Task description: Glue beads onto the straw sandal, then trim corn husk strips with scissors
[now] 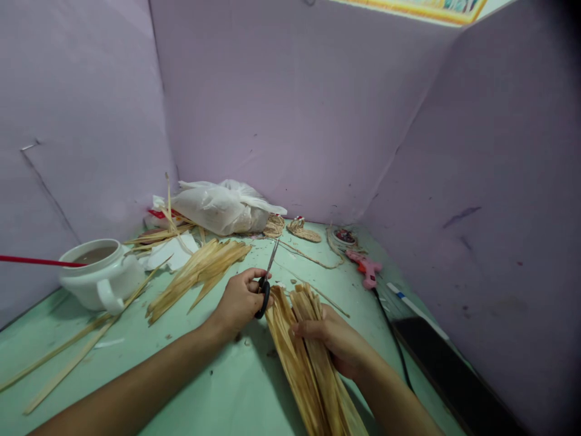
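I have a pale green table [213, 393] before me, its top dotted with small scraps, and lilac walls [290, 115] rise to the left, at the back and to the right. High up on the right, part of a yellow-edged picture [417, 12] shows.

Counting what I see: one white pot [106, 287] with liquid inside and one red stick [40, 261] reaching into it; one white plastic bag [220, 209] against the back wall; two woven pieces [305, 231] shaped like little slippers, side by side; one pink glue gun [367, 266] with a black cord [397, 345]; one small round dish [344, 237] near it; one pair of scissors [271, 264]. Two long strips [72, 366] run from beside the pot toward the near left. The dried leaves in the flat pile [200, 275] overlap too much for me to count.

My left hand [238, 301] is curled round the black handles of the scissors, blades pointing away from me. My right hand [340, 339] grips the bundle of dried leaves [324, 387], thumb pressed across it; the bundle's far ends stick out beyond my fingers, just beside the scissors, and its length hangs back toward me.
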Tool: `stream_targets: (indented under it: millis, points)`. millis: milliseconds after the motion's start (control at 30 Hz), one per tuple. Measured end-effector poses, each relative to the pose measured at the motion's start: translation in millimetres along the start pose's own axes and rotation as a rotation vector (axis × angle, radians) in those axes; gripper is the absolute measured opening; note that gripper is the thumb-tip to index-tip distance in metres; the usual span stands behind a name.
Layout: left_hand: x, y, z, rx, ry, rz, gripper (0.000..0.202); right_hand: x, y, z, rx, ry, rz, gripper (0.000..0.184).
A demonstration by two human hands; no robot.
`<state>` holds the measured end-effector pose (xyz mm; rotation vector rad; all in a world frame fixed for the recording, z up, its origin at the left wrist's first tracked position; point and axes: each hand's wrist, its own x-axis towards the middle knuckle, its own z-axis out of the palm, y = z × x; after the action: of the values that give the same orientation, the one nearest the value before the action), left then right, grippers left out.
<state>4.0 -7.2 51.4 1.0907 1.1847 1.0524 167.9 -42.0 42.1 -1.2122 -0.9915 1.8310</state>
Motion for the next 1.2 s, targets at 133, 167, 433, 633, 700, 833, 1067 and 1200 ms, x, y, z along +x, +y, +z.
stream_targets:
  millis: [133, 167, 433, 633, 700, 833, 1067, 1200]
  points:
    - [-0.6, -1.5, 1.1, 0.000, 0.002, -0.007, 0.046, 1.1, 2.4, -1.5, 0.070, -0.069, 0.021, 0.035]
    - [-0.9, -2.2, 1.4, -0.002, 0.010, -0.007, 0.047, 1.3, 3.1, -1.2, 0.088, -0.081, 0.034, 0.037]
    - [0.3, -7.8, 0.9, -0.037, 0.034, 0.027, 0.051, 3.8, 5.1, 0.3, 0.176, -0.119, 0.124, 0.038]
    - [0.4, -5.6, 0.6, -0.061, 0.006, 0.016, 0.051, 4.4, 5.5, -2.8, 0.138, -0.033, 0.048, 0.032]
    - [0.2, -4.9, 0.3, -0.066, -0.004, 0.017, 0.051, 3.1, 4.7, -3.2, 0.096, -0.041, 0.011, 0.034]
    - [-1.4, -4.5, 0.1, -0.041, -0.020, 0.024, 0.050, 0.3, 1.7, -4.6, -0.018, -0.013, -0.035, 0.031]
    - [-4.1, 0.3, -1.1, 0.040, -0.051, 0.039, 0.052, -0.7, -2.4, -3.6, -0.063, 0.023, -0.051, 0.026]
    - [2.9, 3.9, -13.8, 0.126, -0.136, 0.066, 0.043, 0.8, -4.9, -7.8, -0.033, 0.082, -0.077, 0.026]
